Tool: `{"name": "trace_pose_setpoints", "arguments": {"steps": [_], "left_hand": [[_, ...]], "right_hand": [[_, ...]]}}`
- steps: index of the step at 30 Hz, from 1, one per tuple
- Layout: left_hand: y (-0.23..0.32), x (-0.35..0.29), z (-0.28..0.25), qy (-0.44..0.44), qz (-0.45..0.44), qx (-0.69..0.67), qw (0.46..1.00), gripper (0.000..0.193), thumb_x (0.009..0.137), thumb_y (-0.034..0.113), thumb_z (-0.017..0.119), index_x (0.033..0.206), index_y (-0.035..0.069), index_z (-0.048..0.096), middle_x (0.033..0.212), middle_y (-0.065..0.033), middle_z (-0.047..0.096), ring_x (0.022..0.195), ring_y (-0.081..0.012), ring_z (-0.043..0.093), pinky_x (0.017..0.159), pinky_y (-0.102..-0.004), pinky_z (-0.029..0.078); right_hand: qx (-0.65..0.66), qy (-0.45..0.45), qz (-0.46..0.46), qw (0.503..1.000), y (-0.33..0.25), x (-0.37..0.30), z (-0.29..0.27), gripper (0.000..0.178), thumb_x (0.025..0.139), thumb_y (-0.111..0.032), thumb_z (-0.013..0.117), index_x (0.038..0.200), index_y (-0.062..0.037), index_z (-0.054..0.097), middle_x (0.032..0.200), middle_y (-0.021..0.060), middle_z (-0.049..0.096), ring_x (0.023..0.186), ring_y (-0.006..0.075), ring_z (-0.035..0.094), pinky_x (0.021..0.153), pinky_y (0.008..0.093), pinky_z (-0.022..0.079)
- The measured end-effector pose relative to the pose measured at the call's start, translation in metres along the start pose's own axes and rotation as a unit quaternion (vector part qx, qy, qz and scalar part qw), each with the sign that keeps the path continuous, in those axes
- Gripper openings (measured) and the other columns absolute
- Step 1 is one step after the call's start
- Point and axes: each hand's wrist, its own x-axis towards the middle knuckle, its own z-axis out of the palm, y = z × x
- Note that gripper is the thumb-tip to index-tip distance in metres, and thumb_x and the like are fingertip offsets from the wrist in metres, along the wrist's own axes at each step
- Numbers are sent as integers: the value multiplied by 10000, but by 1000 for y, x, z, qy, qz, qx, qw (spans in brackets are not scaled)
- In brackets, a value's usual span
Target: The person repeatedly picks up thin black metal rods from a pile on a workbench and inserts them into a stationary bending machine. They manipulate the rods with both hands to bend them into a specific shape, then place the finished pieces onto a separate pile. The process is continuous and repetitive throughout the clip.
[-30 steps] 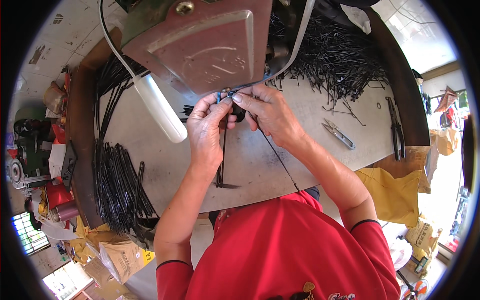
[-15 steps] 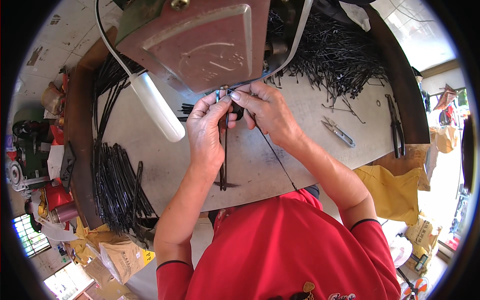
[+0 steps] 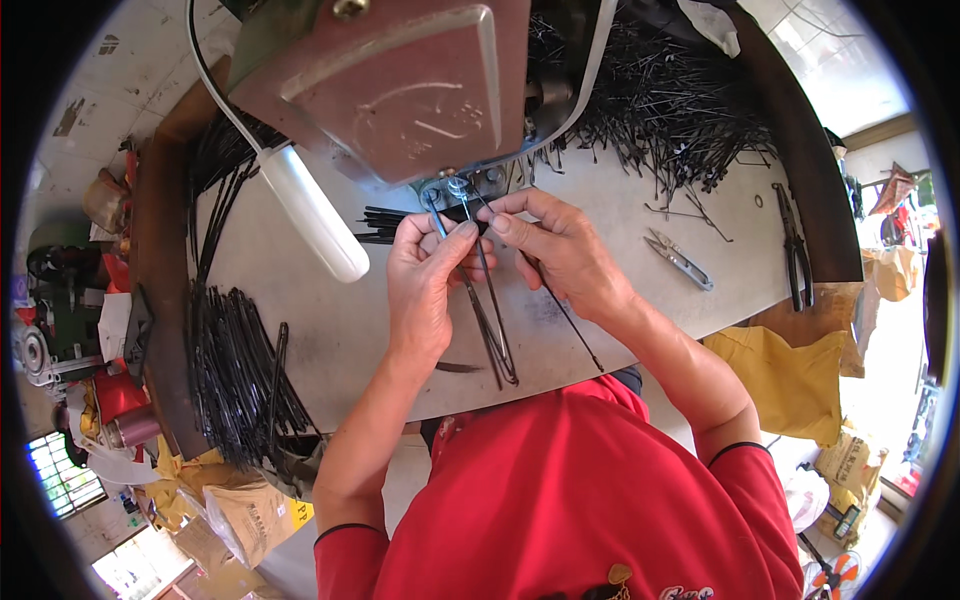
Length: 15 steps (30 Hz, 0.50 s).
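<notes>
Just below the sewing machine head, my left hand pinches a narrow black strap. The strap is doubled, and its long ends hang down over the table toward me. My right hand closes thumb and finger on a thin black cord, which slants down to a small knobbed end near the table's front edge. The fingertips of both hands are close together but apart. The upper ends of the strap and cord reach toward the lit needle area, and the strap's exact contact there cannot be made out.
A white lamp hangs to the left. Bundled black straps lie at the left, with a tangled heap of thin black cords at the back right. Thread snips and long-handled pliers rest on the right of the table.
Both hands have drawn slightly down from the needle and a little apart, uncovering the lit needle area. The strap's lower ends have swung right and spread.
</notes>
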Motion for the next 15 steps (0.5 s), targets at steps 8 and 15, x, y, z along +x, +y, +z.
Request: {"name": "trace_pose_setpoints", "arguments": {"steps": [8, 15], "left_hand": [[1, 5, 4, -20, 0, -40, 999, 222, 852, 106, 677, 908, 55, 468, 760, -99, 643, 621, -150, 616, 534, -234, 456], [6, 7, 6, -17, 36, -25, 999, 168, 866, 87, 650, 925, 64, 495, 823, -83, 639, 666, -141, 602, 588, -255, 454]], "right_hand": [[68, -15, -11, 998, 3, -1, 1, 177, 929, -182, 558, 994, -22, 599, 736, 12, 582, 472, 48, 456, 347, 199, 268], [12, -26, -12, 1000, -11, 8, -2, 168, 931, -176, 549, 974, -20, 597, 706, 15, 577, 465, 47, 442, 346, 199, 261]]}}
